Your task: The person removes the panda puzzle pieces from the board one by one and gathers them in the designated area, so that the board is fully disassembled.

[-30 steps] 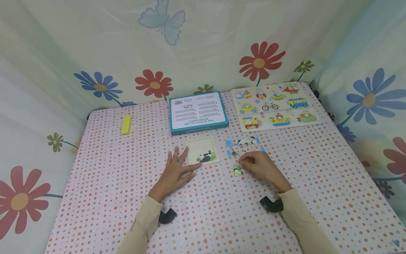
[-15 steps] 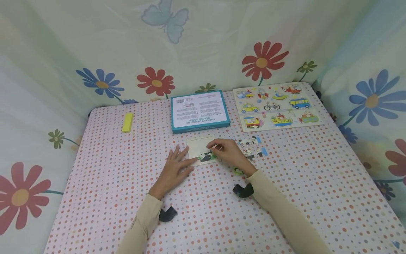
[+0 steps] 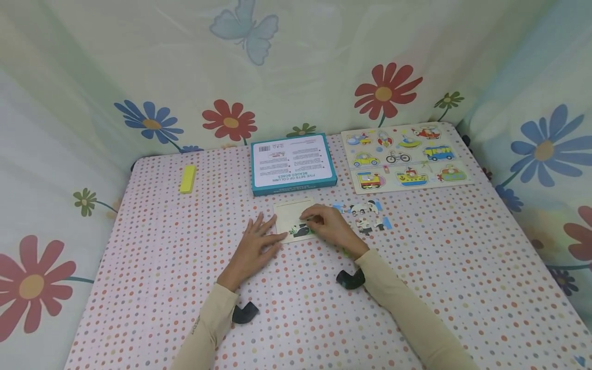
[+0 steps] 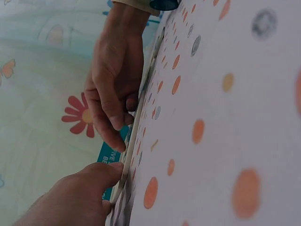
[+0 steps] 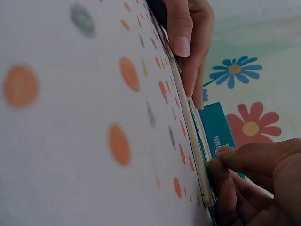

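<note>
A small square jigsaw board (image 3: pixel 288 209) lies on the spotted tablecloth, with panda and green pieces fitted along its near edge. My left hand (image 3: pixel 252 252) rests at the board's left side, fingers spread and touching its edge. Over the board's right part, my right hand (image 3: pixel 334 226) has thumb and forefinger together, pinching a small puzzle piece (image 3: pixel 308 219) that is mostly hidden by the fingers. In the right wrist view those fingertips are low at the board (image 5: pixel 193 136). Loose panda puzzle pieces (image 3: pixel 365 215) lie to the right; the right hand partly covers another green piece.
Behind the board lies a teal-and-white box (image 3: pixel 294 162). A vehicle peg puzzle (image 3: pixel 407 158) sits at the back right, and a yellow block (image 3: pixel 187 179) at the back left. Flowered curtains surround the table's far sides.
My right hand has moved left from the loose pieces to above the board, then stayed there with a slight shift of the fingers. The left hand stays at the board's edge.
</note>
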Motion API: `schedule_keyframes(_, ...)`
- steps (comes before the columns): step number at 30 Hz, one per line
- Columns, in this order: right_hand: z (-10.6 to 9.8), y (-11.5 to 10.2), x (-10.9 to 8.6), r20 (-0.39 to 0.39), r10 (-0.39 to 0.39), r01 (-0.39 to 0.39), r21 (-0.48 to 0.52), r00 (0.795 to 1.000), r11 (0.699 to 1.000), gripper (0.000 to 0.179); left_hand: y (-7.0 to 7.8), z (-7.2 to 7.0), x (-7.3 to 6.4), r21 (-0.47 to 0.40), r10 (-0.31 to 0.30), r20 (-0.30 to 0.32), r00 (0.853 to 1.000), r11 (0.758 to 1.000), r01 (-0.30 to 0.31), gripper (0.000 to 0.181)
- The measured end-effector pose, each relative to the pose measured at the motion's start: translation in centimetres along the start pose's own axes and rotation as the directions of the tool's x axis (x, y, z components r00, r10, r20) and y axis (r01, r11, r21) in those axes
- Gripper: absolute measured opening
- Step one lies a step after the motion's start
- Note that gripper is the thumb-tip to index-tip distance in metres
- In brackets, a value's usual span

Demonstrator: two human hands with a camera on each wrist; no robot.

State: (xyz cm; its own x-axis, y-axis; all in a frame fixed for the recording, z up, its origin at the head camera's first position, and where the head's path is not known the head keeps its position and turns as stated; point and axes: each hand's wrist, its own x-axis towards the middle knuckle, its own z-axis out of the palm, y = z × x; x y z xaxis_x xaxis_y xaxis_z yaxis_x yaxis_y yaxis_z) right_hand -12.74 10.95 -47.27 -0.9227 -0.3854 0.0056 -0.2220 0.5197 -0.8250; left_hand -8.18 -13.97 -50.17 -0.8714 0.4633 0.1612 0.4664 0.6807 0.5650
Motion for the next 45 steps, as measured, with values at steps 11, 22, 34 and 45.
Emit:
schedule_keyframes(11, -0.39, 0.10, 0.16, 0.057, -0.028, 0.029, -0.017, 0.998, 0.999, 0.017, -0.36, -0.26, 0.08, 0.026, 0.000, 0.023, 1.000, 1.000, -0.001, 0.031)
schedule_keyframes(22, -0.44, -0.07, 0.00, 0.072, -0.059, 0.062, -0.044, 0.996, 0.997, 0.022, -0.34, -0.31, 0.17, 0.021, 0.002, 0.022, 1.000, 1.000, -0.003, 0.031)
schedule_keyframes(34, -0.37, 0.17, -0.02, 0.063, -0.074, 0.074, -0.010, 0.995, 0.997, 0.011, -0.41, -0.15, 0.18, 0.019, 0.002, 0.022, 1.000, 1.000, -0.002, 0.031)
schedule_keyframes(45, -0.38, 0.14, -0.33, 0.068, -0.027, 0.024, 0.040, 0.997, 0.999, 0.010, -0.42, 0.07, 0.01, 0.006, 0.003, 0.008, 1.000, 1.000, -0.003, 0.031)
